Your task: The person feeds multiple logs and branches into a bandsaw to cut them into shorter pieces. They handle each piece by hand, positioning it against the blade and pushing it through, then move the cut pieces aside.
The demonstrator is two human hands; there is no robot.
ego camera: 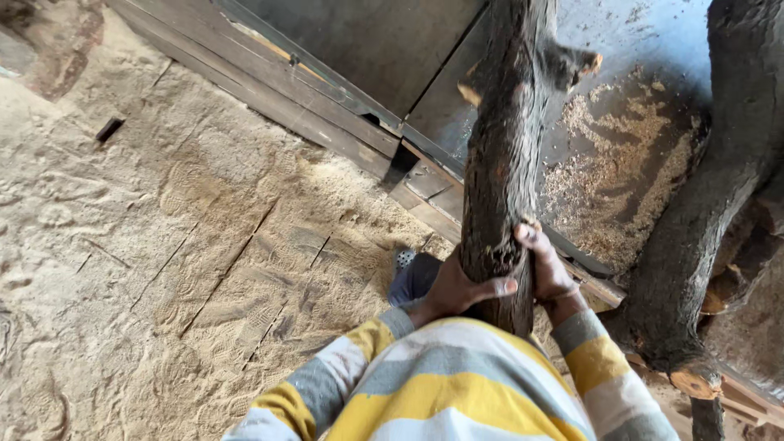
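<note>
Two bare hands clasp the near end of a long, dark, rough-barked log [505, 155], seen from the head camera looking straight down. The left hand [457, 290] wraps the log's left flank with the fingers curled round its front, while the right hand [545, 269] presses against the right flank, thumb upward; both are closed tight on the wood. The log runs from the person's chest away toward the far side, its far part lying over a grey metal table [441, 106] edged with weathered wooden rails [269, 90].

By its thickness and solid look, the log is probably heavy and quite stiff, with no give at all. Its cracked bark should offer good friction, though loose flakes may crumble under the palms. A cut branch stub [581, 64] juts out on the far right and could snag. Gripping low on both flanks, as here, seems sensible, close to the body.

To the right lies a second crooked dark trunk [702, 212], well apart from the hands. Pale sawdust [621, 155] is heaped between the two, and a sawdust-covered floor [163, 229] spreads left. Yellow, grey and white striped sleeves [441, 384] fill the near edge.
</note>
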